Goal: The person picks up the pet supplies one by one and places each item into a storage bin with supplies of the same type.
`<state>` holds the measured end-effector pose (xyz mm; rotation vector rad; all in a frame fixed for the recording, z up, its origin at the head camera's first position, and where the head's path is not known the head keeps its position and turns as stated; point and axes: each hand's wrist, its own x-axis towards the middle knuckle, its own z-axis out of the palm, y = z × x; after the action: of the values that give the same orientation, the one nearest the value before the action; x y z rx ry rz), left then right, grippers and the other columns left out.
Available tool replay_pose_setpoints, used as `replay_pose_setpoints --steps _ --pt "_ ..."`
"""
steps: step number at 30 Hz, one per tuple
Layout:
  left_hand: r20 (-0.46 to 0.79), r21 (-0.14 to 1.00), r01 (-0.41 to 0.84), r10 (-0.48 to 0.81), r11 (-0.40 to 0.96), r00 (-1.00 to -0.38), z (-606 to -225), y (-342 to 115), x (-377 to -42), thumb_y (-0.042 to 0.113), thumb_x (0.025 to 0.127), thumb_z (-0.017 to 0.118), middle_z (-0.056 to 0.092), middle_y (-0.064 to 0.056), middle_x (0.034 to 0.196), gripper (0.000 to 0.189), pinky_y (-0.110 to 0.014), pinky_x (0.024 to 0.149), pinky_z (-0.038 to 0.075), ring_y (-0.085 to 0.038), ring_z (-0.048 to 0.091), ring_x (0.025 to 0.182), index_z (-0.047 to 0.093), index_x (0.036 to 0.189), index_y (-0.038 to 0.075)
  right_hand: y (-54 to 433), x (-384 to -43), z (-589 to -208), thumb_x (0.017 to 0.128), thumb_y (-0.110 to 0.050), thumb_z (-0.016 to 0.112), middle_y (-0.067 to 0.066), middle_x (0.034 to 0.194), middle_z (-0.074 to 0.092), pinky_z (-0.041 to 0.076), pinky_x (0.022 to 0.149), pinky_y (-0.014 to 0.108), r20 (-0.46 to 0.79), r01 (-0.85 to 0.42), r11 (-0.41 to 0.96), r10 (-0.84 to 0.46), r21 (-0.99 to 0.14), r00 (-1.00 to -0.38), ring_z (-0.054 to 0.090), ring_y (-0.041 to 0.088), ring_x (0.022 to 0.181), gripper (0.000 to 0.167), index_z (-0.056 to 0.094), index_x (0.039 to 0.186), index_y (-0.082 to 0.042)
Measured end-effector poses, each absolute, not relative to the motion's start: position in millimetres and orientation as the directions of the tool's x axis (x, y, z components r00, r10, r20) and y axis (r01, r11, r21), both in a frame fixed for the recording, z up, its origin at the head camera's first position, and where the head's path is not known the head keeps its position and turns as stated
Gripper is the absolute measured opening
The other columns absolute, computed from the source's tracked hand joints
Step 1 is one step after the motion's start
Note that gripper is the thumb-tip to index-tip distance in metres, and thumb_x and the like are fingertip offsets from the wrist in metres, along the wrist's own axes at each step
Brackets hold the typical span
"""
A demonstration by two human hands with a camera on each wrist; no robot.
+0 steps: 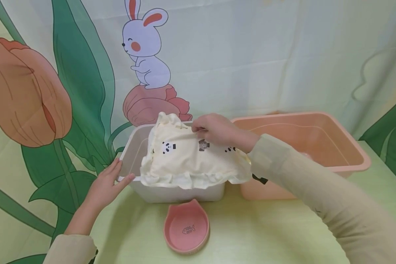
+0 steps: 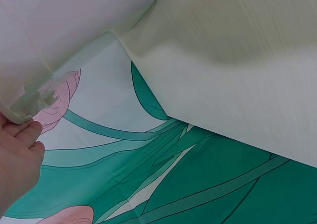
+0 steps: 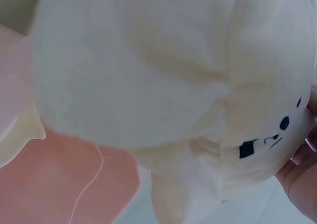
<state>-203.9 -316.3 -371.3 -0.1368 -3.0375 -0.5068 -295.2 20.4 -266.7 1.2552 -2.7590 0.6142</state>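
Rabbit-printed cloth [image 1: 260, 62] behind, pale surface [image 1: 267, 227] below; pillow [image 1: 188, 161] at risk of slipping from a one-handed pinch.
Held over the white bin [image 1: 161, 194] near the surface's far-left corner, ruffle overlapping the front rim. Clamped at the top edge by fingers of the right hand [image 1: 219, 128] alone; through a weak pinch, could drop forward onto the dish [image 1: 184, 242], nearer the surface's front edge. Also possible: bin shoved askew by uneven pressure from the left hand [image 1: 105, 185], laid on its front-left corner, thumb apart from the other fingers.

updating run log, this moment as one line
right fingers: grip frilled cream fabric cushion; cushion: over white rectangular plastic bin; left fingers: touch bin rim
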Motion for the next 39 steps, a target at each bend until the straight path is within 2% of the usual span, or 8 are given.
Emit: replay_pose_setpoints --steps 15,22,31,39 --pt "0.066 0.314 0.092 0.075 0.945 -0.995 -368.8 -315.4 -202.5 0.055 0.087 0.039 0.013 -0.019 0.147 0.08 -0.063 0.098 0.02 -0.047 0.019 0.128 0.018 0.139 -0.001 13.0 -303.6 -266.9 0.087 -0.008 0.054 0.003 0.094 0.062 0.044 0.083 0.027 0.218 -0.703 0.613 -0.677 -0.361 -0.703 0.053 0.015 0.086 0.011 0.063 0.091 -0.008" --pt "0.064 0.314 0.095 0.079 0.945 -0.995 -368.5 -315.1 -202.3 0.055 0.087 0.039 0.013 -0.019 0.147 0.08 -0.063 0.098 0.02 -0.047 0.019 0.128 0.018 0.139 -0.002 9.8 -304.9 -266.4 0.087 -0.008 0.052 0.003 0.086 0.057 0.04 0.076 0.024 0.229 -0.711 0.602 -0.682 -0.364 -0.695 0.047 0.015 0.08 0.009 0.061 0.088 -0.008" --pt "0.064 0.312 0.092 0.076 0.946 -0.995 -367.0 -314.3 -202.1 0.055 0.087 0.039 0.013 -0.019 0.147 0.08 -0.063 0.098 0.02 -0.047 0.019 0.128 0.018 0.139 -0.002 4.0 -306.3 -267.1 0.087 -0.009 0.053 0.003 0.092 0.061 0.044 0.082 0.027 0.233 -0.696 0.617 -0.663 -0.368 -0.711 0.052 0.016 0.084 0.011 0.063 0.093 -0.008" --pt "0.052 0.321 0.081 0.068 0.944 -0.996 -366.5 -314.6 -201.9 0.056 0.087 0.039 0.012 -0.018 0.147 0.081 -0.063 0.098 0.02 -0.047 0.019 0.128 0.018 0.139 -0.002 0.5 -308.9 -268.5 0.087 -0.01 0.053 0.002 0.088 0.06 0.042 0.076 0.026 0.268 -0.696 0.632 -0.645 -0.341 -0.716 0.05 0.016 0.081 0.008 0.06 0.089 -0.009"
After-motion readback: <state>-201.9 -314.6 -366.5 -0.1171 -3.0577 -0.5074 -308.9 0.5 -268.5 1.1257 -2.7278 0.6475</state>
